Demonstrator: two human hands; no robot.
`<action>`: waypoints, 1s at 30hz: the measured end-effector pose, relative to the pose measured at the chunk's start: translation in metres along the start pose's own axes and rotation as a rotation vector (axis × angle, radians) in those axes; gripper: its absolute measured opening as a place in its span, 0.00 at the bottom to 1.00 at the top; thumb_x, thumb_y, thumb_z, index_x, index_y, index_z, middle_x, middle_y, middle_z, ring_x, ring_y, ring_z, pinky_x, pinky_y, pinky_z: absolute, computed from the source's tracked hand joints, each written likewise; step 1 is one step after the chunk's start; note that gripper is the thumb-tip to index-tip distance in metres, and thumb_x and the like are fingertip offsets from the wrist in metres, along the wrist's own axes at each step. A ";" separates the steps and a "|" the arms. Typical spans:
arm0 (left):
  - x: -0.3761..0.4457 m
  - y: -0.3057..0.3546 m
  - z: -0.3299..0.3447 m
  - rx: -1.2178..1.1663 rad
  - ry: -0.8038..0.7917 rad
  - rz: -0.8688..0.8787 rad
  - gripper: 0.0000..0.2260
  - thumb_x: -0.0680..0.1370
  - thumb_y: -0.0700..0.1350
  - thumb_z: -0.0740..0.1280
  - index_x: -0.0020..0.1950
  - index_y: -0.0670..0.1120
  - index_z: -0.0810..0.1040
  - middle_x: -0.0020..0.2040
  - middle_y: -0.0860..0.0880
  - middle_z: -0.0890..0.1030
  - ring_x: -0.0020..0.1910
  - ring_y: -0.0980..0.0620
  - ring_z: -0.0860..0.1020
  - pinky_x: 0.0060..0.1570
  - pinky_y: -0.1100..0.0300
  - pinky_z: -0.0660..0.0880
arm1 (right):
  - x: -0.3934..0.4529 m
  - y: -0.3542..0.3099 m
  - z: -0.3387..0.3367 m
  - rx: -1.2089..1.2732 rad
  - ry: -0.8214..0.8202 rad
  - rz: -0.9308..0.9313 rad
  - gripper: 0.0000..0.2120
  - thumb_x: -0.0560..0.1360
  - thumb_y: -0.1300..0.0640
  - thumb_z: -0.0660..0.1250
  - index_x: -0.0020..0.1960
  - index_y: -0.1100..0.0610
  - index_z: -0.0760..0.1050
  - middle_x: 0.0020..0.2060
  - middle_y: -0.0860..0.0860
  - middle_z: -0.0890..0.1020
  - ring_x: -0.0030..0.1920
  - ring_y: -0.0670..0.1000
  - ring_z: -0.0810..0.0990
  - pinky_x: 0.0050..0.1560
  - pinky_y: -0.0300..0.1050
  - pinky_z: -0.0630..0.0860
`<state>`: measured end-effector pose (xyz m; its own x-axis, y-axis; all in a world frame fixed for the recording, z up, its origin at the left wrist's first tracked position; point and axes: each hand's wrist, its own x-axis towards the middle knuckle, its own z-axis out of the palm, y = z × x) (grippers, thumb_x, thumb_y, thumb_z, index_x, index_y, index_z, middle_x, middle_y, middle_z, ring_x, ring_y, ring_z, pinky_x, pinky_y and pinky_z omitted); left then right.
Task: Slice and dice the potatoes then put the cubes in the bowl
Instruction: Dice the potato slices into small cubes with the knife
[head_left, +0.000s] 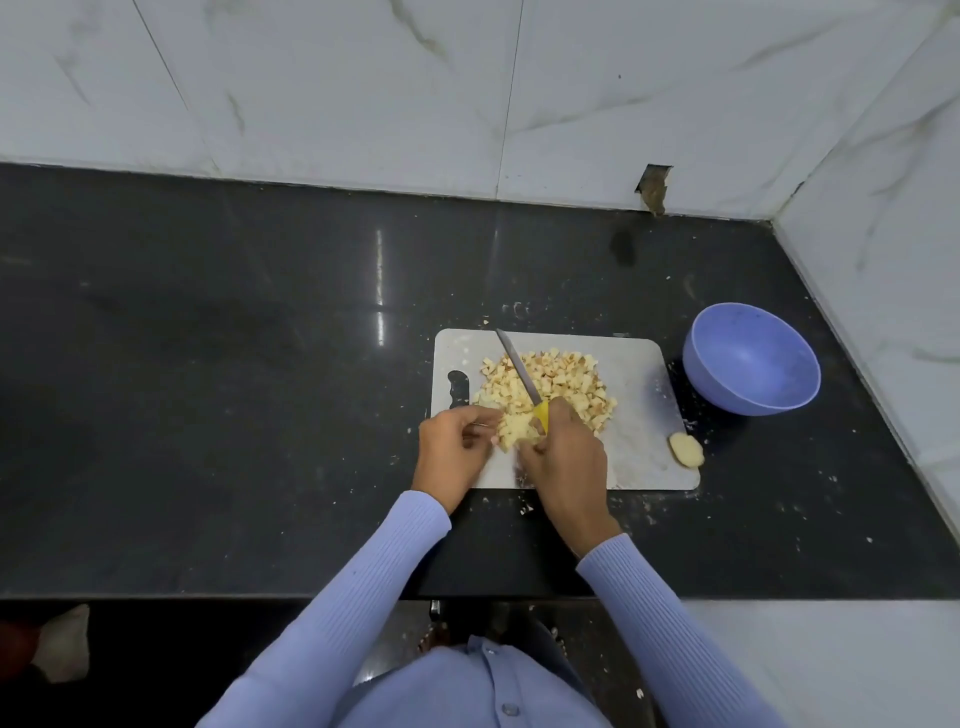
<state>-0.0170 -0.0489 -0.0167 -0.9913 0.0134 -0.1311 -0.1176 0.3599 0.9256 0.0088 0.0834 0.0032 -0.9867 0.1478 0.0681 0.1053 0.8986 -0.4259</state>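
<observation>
Dicing a pale, partly cut potato piece at the near left part of the white rectangular plastic cutting board, on the black polished stone counter. Right hand closing around the yellow handle of a slim steel-bladed knife, blade running away from the body and slanting left across the heap of small tan potato cubes. Left hand pinching the potato piece from its left side, fingertips curling in close to the handle; exact contact hard to make out.

Lying just beyond both hands, the heap, touching the piece being cut. Sitting well to the right, off the board's far right corner, the round lilac plastic bowl, looking empty. Resting at the board's near right corner, a small rounded potato end.

Judging by layout: right hand nearer the bowl, so sweeping cubes rightward across the board's long axis, probably after finishing this piece.
</observation>
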 end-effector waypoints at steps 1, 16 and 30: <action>0.000 0.001 -0.003 0.006 -0.019 -0.007 0.15 0.69 0.27 0.70 0.52 0.41 0.83 0.44 0.46 0.82 0.41 0.54 0.80 0.46 0.66 0.78 | 0.004 0.002 -0.001 0.016 0.023 -0.003 0.11 0.75 0.57 0.67 0.51 0.57 0.65 0.42 0.52 0.77 0.37 0.55 0.76 0.33 0.46 0.69; 0.014 0.008 0.023 0.072 0.021 0.119 0.11 0.68 0.30 0.74 0.47 0.40 0.84 0.43 0.47 0.81 0.39 0.54 0.80 0.45 0.63 0.79 | -0.012 0.027 -0.013 0.159 -0.095 0.127 0.21 0.67 0.48 0.76 0.43 0.53 0.64 0.33 0.45 0.76 0.35 0.48 0.77 0.34 0.46 0.73; 0.021 0.030 0.023 0.160 0.006 0.405 0.12 0.73 0.32 0.69 0.51 0.45 0.84 0.48 0.52 0.82 0.46 0.58 0.80 0.50 0.68 0.76 | 0.041 0.037 -0.033 0.273 0.146 0.066 0.08 0.74 0.63 0.69 0.44 0.55 0.69 0.41 0.48 0.84 0.40 0.50 0.82 0.39 0.45 0.77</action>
<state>-0.0404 -0.0160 0.0004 -0.9560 0.1780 0.2334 0.2908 0.4666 0.8353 -0.0240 0.1368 0.0201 -0.9484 0.2780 0.1526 0.1120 0.7438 -0.6590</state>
